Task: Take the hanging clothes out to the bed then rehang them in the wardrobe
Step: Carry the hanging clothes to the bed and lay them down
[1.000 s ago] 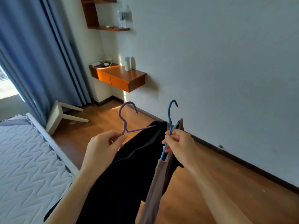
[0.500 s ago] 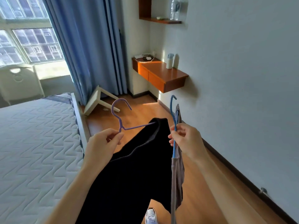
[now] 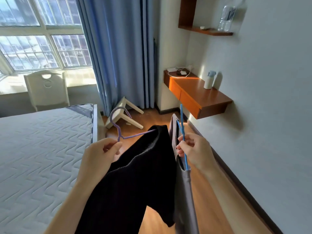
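Bed (image 3: pixel 33 149) now fills more of the left side than before; both hands are still held up beside it. Left hand (image 3: pixel 99 154) pinches the purple hanger (image 3: pixel 118 125) at its neck, black garment (image 3: pixel 135 183) hanging below. Right hand (image 3: pixel 195 151) grips the blue hanger (image 3: pixel 183 132), grey garment (image 3: pixel 184 200) hanging under it, just beside the black one.

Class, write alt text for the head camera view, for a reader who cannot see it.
A person's left hand pinches a purple hanger carrying a black garment, while the right hand holds a blue hanger with a grey garment, above a wooden floor. The bed lies to the left.
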